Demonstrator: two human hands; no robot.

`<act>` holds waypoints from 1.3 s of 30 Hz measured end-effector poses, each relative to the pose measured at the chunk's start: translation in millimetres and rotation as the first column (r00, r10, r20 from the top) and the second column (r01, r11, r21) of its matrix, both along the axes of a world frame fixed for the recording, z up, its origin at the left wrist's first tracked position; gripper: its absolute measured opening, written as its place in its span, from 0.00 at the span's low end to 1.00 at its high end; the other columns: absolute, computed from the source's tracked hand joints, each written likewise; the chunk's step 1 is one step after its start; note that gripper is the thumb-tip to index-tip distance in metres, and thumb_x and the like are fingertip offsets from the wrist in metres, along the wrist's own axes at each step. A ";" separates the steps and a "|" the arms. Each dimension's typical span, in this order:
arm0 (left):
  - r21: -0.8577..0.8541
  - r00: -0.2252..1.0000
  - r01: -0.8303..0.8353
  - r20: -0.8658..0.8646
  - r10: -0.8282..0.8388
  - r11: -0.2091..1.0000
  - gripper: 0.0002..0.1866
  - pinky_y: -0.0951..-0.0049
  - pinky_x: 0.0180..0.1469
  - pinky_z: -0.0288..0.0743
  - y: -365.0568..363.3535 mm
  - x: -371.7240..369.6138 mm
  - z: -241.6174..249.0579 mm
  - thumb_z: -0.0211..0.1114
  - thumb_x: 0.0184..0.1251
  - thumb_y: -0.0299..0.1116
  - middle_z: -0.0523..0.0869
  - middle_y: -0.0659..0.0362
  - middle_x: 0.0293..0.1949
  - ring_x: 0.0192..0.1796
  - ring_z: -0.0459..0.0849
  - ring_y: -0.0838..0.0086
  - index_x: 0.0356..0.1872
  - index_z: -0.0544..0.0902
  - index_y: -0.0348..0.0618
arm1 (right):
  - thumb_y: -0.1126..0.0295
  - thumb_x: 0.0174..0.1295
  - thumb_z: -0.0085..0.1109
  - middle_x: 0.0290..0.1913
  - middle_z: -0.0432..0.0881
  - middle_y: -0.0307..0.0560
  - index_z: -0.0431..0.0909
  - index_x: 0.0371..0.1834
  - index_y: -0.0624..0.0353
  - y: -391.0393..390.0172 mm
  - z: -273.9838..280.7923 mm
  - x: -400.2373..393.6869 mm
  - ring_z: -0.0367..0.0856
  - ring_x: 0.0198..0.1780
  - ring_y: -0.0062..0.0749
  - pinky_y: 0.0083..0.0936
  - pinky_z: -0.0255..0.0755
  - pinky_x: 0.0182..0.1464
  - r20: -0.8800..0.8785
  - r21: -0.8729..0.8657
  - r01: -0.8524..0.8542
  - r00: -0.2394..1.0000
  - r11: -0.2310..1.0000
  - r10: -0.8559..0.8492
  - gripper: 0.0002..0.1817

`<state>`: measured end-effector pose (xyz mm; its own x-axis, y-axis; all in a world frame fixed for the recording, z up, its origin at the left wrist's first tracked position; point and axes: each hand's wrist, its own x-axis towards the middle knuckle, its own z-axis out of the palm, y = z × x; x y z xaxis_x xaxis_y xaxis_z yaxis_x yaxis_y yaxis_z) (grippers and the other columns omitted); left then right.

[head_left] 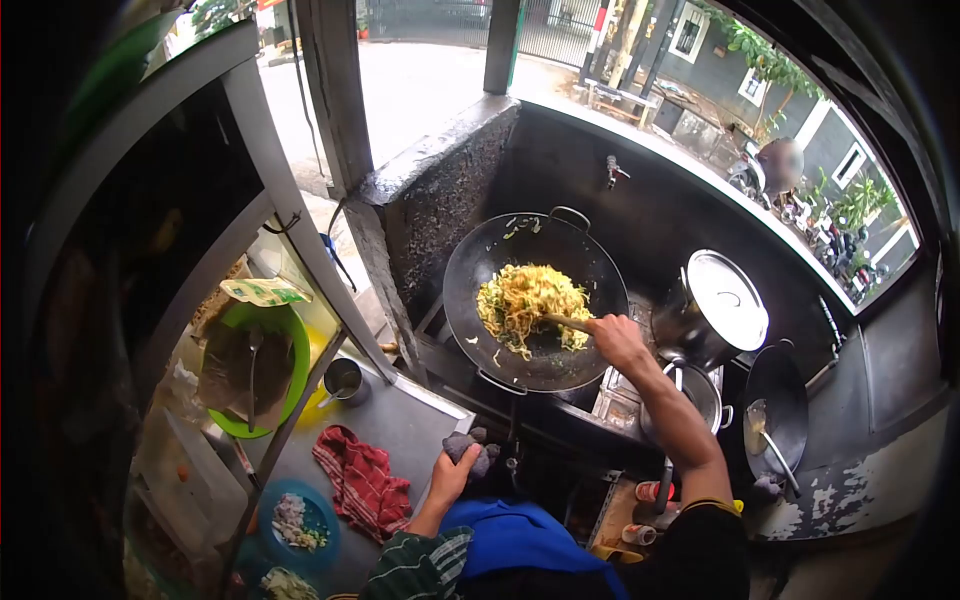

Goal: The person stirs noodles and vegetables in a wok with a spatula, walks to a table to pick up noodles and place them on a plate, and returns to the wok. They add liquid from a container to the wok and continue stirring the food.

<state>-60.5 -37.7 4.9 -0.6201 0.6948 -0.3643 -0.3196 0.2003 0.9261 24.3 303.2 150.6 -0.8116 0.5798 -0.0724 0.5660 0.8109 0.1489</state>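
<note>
Over the stove sits a large dark wok [465,340] with a heap of yellow noodles [540,295] and green bits in it. My right hand [617,340] is closed round the handle of a spatula [568,322], whose blade is hidden in the noodles. Low in front of me, my left hand [455,474] grips a bunched dark grey cloth [478,452], apart from the wok. A red checked cloth [365,480] lies on the metal counter [300,455] left of that hand.
Right of the wok stand a lidded pot [690,320], a smaller pot [705,395] and a second wok [785,385] with a ladle [770,445]. A metal mug [345,380], a green basin [303,370] and a blue plate [268,520] of chopped vegetables are at left.
</note>
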 end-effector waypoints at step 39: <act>-0.481 0.925 0.206 -0.189 -0.331 0.852 0.37 0.64 0.40 0.77 140.8 -45.8 -5.3 0.38 0.70 0.61 0.85 0.61 0.19 0.25 0.85 0.68 0.21 0.85 0.42 | 0.70 0.65 0.46 0.31 0.84 0.42 0.65 0.64 0.63 -34.6 -106.7 -2.6 0.84 0.32 0.31 0.35 0.69 0.26 0.413 0.341 -0.196 0.910 0.920 0.041 0.24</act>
<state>-106.3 103.0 -0.4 -0.5466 0.6493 -0.5288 0.0426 0.6523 0.7568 21.6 268.5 43.9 -0.8252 0.5286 -0.1990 0.3018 0.7105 0.6357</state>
